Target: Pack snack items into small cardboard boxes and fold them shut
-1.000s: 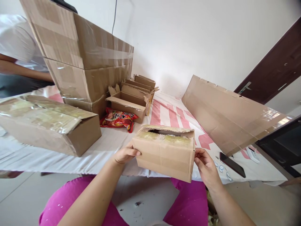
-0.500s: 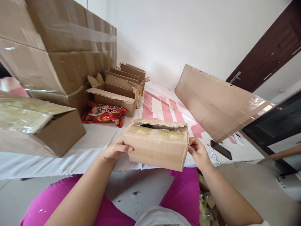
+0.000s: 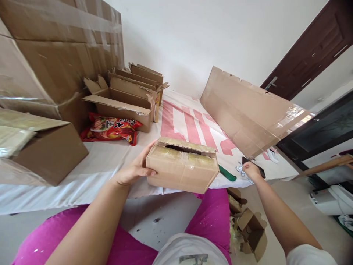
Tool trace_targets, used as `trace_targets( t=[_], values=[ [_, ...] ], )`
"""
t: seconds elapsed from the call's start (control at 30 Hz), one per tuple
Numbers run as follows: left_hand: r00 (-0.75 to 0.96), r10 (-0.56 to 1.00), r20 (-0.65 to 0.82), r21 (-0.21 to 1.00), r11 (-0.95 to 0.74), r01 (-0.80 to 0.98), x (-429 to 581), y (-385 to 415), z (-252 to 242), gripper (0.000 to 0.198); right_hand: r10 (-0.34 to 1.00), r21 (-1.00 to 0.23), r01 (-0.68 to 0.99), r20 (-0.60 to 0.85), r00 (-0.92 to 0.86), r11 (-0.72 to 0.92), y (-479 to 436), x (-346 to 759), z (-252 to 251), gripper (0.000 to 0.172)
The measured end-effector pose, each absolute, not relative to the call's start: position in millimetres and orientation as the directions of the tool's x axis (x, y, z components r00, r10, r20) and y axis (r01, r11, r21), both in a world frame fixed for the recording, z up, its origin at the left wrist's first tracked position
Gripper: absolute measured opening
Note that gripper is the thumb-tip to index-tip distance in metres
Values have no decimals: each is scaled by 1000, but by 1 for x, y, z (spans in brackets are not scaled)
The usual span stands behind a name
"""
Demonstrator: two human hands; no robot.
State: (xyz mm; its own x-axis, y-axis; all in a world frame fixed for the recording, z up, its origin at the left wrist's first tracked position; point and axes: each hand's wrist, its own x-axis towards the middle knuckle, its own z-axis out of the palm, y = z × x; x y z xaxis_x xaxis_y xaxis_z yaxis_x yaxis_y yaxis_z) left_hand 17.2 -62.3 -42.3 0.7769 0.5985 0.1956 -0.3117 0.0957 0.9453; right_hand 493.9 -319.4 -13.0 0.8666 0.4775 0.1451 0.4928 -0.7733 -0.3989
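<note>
My left hand [image 3: 134, 170] grips the left end of a small taped cardboard box [image 3: 182, 170], held at the near edge of the white-covered table [image 3: 107, 162]; its top flap gapes a little. My right hand [image 3: 250, 170] is off the box, out to the right near the table edge, beside a black phone [image 3: 255, 164] and some small white pieces [image 3: 240, 170]. Its fingers look curled, and I cannot make out whether they hold anything. A green-handled tool [image 3: 227, 173] lies just right of the box.
Large taped cartons [image 3: 55, 55] stack at the left, with an open carton [image 3: 46, 147] in front. Open small boxes [image 3: 129, 97] and a red noodle packet [image 3: 110, 127] sit at the back. A flat cardboard sheet [image 3: 248, 110] leans at right. Torn boxes [image 3: 248, 224] lie on the floor.
My right hand has let go of the box's right end and moved right towards the phone. The left hand alone holds the box. The view has swung right.
</note>
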Motion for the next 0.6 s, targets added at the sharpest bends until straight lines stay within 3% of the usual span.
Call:
trace_targets(
  t=[0.1, 0.2, 0.4, 0.5, 0.6],
  values=[
    [789, 583, 196, 956, 67, -287, 18, -62, -42, 106, 487, -307, 505, 141, 862, -806, -325, 494, -24, 14],
    [786, 573, 234, 953, 26, -303, 19, -62, -41, 107, 526, -252, 580, 253, 812, -775, -321, 492, -24, 15],
    [736, 594, 323, 930, -58, -362, 25, -65, -42, 114, 645, -258, 771, 430, 631, -582, -289, 469, -7, 19],
    [718, 602, 350, 929, -122, -350, 32, -66, -46, 119, 729, -312, 874, 485, 483, -372, -271, 431, 5, 23],
    [717, 589, 372, 928, -213, -306, 37, -68, -49, 120, 789, -390, 920, 556, 259, -27, -259, 379, 23, 26]
  ],
)
